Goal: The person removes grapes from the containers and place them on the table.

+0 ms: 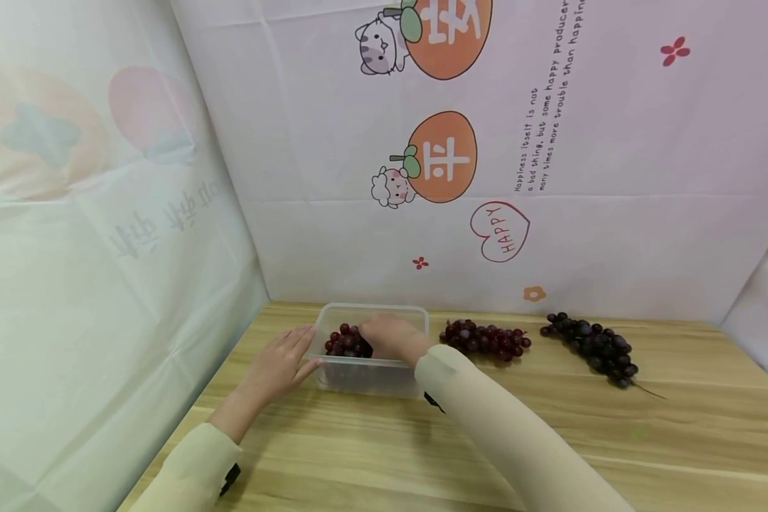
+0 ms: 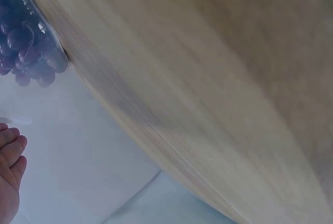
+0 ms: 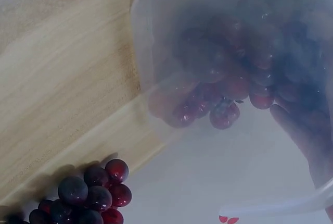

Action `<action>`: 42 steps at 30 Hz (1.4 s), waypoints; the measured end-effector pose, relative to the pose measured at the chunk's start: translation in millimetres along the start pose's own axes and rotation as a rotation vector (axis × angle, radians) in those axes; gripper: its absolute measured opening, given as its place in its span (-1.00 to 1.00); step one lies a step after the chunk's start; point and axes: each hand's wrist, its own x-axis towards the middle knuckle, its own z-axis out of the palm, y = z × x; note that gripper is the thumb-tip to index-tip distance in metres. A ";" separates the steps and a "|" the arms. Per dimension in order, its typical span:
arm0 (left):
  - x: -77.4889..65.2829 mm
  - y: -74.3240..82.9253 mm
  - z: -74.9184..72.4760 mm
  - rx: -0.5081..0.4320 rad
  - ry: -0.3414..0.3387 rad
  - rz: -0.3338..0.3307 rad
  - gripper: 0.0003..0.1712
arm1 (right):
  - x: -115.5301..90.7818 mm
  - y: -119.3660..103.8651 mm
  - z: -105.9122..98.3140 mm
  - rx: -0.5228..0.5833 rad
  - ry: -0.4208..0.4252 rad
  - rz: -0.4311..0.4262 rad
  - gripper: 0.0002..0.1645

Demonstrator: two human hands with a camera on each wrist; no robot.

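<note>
A clear plastic box (image 1: 371, 378) stands near the table's back left, with a bunch of red grapes (image 1: 344, 343) inside. My right hand (image 1: 390, 334) reaches down over the rim and grips the grapes; the head view hides its fingertips. Through the cloudy wall in the right wrist view, the grapes (image 3: 229, 86) lie against the fingers of the right hand (image 3: 307, 135). My left hand (image 1: 280, 363) rests at the box's left end, fingers fairly straight, thumb toward the front corner. In the left wrist view the left hand (image 2: 9, 166) is beside the rim.
Right of the box lies another bunch of dark red grapes (image 1: 485, 340). Farther right is a bunch of black grapes (image 1: 592, 345) with a thin stem. The wooden table (image 1: 371, 455) meets a printed cloth backdrop (image 1: 333, 235) behind and a cloth (image 1: 185, 341) at left.
</note>
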 end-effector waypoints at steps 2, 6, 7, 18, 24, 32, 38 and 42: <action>0.1 0.0 0.0 -0.003 0.000 -0.002 -0.24 | -0.5 0.3 0.6 0.001 0.009 -0.001 -0.81; 0.2 -0.2 0.3 -0.003 -0.004 -0.003 -0.24 | -2.1 1.1 1.5 0.012 0.023 0.003 -0.75; 0.2 -0.4 0.5 -0.003 -0.002 -0.001 -0.23 | -2.6 1.3 1.4 0.020 0.026 0.005 -0.74; 0.8 1.9 -2.7 -0.008 -0.038 -0.018 -0.25 | -7.5 1.5 -1.4 0.087 0.026 0.026 -0.76; 1.1 2.7 -2.9 -0.003 -0.050 -0.026 -0.25 | -11.1 1.0 -6.8 0.098 0.038 0.012 -0.84; 0.4 3.1 -3.8 -0.003 -0.042 -0.023 -0.26 | -11.8 0.5 -11.7 0.116 0.030 0.002 -0.90; 0.2 3.0 -3.5 -0.005 -0.033 -0.021 -0.26 | -11.7 -0.6 -14.2 0.143 0.008 0.019 -0.88; -0.1 2.6 -2.5 -0.004 -0.019 -0.014 -0.26 | -12.3 -1.8 -18.2 0.140 0.001 0.011 -0.89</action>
